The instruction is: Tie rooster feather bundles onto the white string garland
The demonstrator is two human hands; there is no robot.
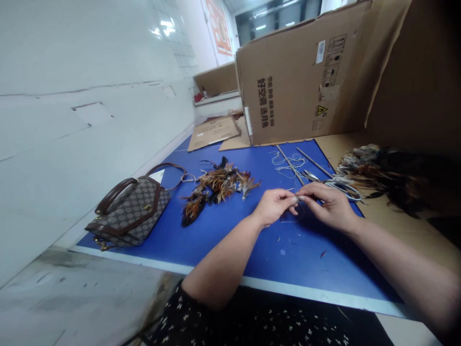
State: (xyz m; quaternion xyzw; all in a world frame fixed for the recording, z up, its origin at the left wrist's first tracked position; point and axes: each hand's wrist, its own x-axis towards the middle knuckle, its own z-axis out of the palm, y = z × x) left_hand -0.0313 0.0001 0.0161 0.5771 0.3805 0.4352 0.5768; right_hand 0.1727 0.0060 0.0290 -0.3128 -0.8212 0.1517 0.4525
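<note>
My left hand and my right hand meet fingertip to fingertip over the blue table top. Both pinch something thin between them, likely a thread, whose faint loop hangs just below the fingers. A heap of brown, orange and black feathers lies to the left of my left hand. Scissors and thin sticks lie just beyond my right hand, beside loose pale string.
A patterned brown handbag rests at the table's left end. A big cardboard box stands at the back, with flat cardboard beside it. A second, darker feather pile lies on cardboard at the right. A white wall runs along the left.
</note>
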